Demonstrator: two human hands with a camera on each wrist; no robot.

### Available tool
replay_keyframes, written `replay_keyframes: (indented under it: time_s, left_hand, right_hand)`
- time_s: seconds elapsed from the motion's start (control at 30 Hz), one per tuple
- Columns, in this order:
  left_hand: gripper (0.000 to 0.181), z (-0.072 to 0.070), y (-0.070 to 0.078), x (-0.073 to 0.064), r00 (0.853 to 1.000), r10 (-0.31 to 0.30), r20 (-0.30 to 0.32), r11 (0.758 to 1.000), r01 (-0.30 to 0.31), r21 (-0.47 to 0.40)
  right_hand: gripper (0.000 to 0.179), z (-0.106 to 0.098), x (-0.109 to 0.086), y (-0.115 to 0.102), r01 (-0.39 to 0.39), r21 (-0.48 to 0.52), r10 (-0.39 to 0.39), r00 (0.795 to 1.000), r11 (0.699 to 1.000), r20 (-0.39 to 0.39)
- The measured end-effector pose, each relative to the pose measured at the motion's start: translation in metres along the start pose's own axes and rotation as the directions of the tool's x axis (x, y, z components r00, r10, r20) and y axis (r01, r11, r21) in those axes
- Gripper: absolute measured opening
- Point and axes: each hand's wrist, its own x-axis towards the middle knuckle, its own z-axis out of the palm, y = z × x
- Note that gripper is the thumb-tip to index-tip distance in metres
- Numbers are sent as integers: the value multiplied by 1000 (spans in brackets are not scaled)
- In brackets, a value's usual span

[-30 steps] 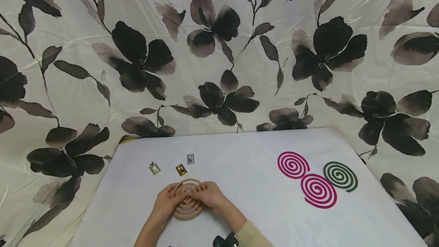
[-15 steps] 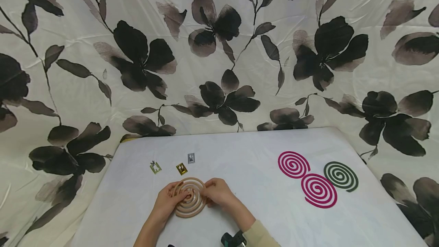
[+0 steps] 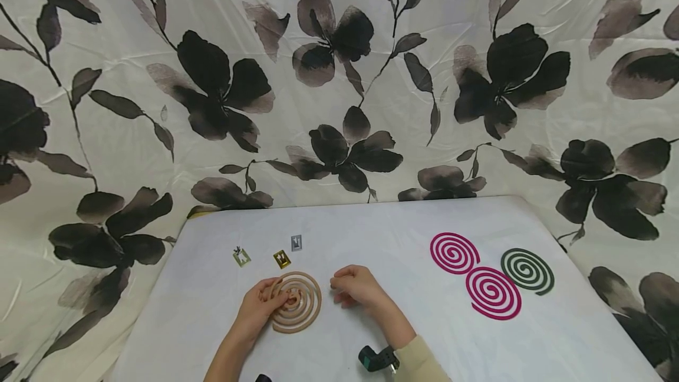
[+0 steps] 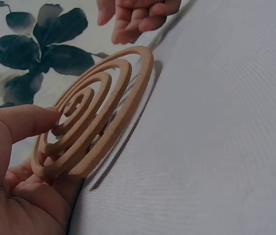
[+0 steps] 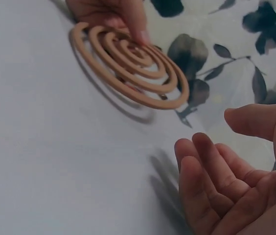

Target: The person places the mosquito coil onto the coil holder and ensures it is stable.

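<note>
Spiral coil [image 4: 112, 100] in tan is pinched by a person's left hand [image 3: 259, 306]; to its right, the right hand [image 3: 362, 289] hovers, thumb and fingers parted.

1. A fabric backdrop [image 3: 345, 84] hangs behind the table [image 3: 392, 234].
2. Over on the table's left lie a leftmost frame [image 3: 241, 258], then a middle frame [image 3: 282, 259], with a rear frame [image 3: 296, 243] behind it and slightly right.
3. Before that middle frame, a spiral coil [image 3: 301, 305] sits in the left hand [image 3: 260, 305].
4. The right hand [image 3: 361, 287] is just right of it, apart.
5. Farther right, a front spiral [image 3: 494, 293] lies before and between a rear spiral [image 3: 454, 253] and a rightmost spiral [image 3: 527, 271].
</note>
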Motion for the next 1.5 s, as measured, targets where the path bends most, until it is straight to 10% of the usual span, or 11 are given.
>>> replay_keyframes:
  time_s: [1.5]
  left_hand:
    - [41, -34, 45, 22, 993, 79, 83, 973, -95, 212]
  right_hand:
    - [33, -148, -18, -39, -70, -91, 51, 979, 993, -198]
